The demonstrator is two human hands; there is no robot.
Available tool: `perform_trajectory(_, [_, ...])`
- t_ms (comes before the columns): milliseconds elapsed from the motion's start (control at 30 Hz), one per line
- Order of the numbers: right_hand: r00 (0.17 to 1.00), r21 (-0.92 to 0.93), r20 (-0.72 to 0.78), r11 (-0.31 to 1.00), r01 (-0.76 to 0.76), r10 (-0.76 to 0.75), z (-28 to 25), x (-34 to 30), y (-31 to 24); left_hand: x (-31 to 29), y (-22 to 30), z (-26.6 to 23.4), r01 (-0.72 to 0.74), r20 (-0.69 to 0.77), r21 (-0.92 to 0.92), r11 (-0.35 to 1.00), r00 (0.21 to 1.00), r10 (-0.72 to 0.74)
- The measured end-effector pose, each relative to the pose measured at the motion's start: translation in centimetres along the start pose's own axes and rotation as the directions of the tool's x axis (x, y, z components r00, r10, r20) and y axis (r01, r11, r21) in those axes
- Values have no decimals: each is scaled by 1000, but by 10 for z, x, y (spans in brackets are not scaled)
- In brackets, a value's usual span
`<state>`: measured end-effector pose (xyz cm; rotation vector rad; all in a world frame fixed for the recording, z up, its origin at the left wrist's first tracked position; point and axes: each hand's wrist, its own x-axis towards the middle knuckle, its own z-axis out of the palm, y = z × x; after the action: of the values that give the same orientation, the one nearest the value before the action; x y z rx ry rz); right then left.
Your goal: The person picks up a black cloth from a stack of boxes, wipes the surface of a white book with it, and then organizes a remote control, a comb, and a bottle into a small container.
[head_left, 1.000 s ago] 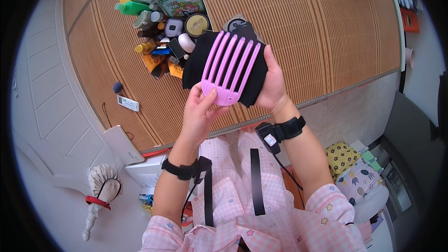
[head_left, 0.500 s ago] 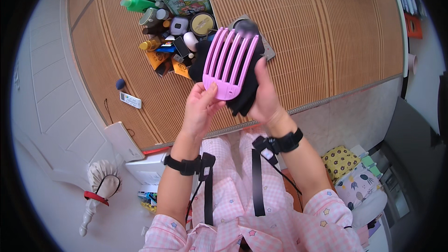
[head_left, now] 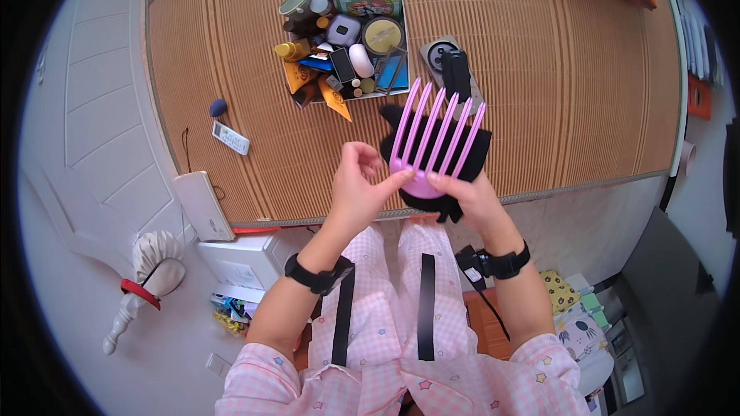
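Note:
A pink hair clip (head_left: 417,183) with several long prongs lies over a piece of black cloth (head_left: 476,152), both raised above the near edge of the mat. My right hand (head_left: 479,202) is closed on the two, its thumb pressing the clip's rounded base and its other fingers mostly hidden behind the cloth. From the left, the thumb tip of my left hand (head_left: 361,189) touches that base. The left index finger is bent upward, away from the clip, and the fingers stand apart from the thumb.
A box (head_left: 351,98) crammed with bottles, jars and packets stands on the ribbed mat (head_left: 524,54). Right of it lies a grey phone (head_left: 439,52) with a black object (head_left: 455,75) on top. A white remote control (head_left: 230,138) and dark blue sponge (head_left: 218,108) lie at left.
The clip and black cloth have come lower and to the right. My right thumb has closed onto the clip's base, while my left fingers have loosened from it. The view has shifted too.

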<state>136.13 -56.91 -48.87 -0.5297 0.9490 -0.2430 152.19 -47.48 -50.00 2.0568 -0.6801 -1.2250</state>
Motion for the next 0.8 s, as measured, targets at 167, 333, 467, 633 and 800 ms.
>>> perform_trajectory(167, [950, -256, 284, 965, -56, 131, 0, -8, 3, 13, -13, -27, -121, 128, -152, 981, 982, 141])
perform_trajectory(333, [977, -309, 204, 951, 2, 64, 12, 13, 23, 11, -11, -32, 296, 281, -731, 615, 952, -123])
perform_trajectory(467, [980, -282, -189, 952, -119, 66, 8, 25, 40, 5, -15, -36, 95, -16, -910, 403, 965, -262])
perform_trajectory(633, [986, -1, -155, 998, -56, 56, 29, 23, 63, -2, -26, -37, 53, -66, -910, 411, 960, -271])
perform_trajectory(800, [977, 158, -147, 979, -130, 153, 78, 35, 90, -17, -23, -3, -49, -265, -649, 759, 950, -166])
